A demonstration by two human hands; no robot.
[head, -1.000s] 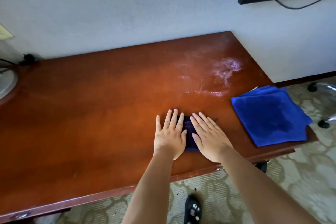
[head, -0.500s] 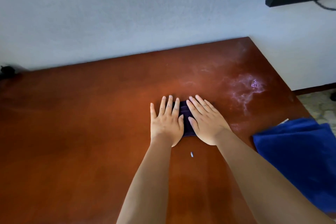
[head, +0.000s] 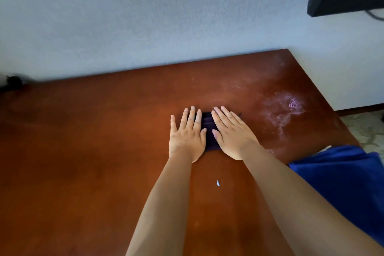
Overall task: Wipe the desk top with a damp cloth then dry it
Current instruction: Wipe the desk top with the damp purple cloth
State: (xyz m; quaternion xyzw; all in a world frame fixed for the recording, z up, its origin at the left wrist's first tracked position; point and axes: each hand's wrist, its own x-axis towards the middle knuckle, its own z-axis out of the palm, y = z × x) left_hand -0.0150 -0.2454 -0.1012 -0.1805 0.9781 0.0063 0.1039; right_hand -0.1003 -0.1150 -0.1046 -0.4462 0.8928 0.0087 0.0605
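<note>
A: Both hands flat on the dark cloth [head: 208, 131], mid surface [head: 83, 151]. Left hand [head: 186, 135] and right hand [head: 232, 133] side by side, fingers straight, pressing down, nothing gripped.

B: Cloth mostly hidden btwn & under the palms, only a strip shows. Wet smear [head: 280, 110] to the right, near the far corner.

A: Blue towel [head: 340, 183] lies at the right edge, well apart from the hands. Tiny white fleck [head: 218, 183] btwn the forearms.

Bare counter [head: 83, 162] lies open to the left; blue towel [head: 342, 183] blocks the right; wall [head: 145, 16] bounds the rear.
</note>
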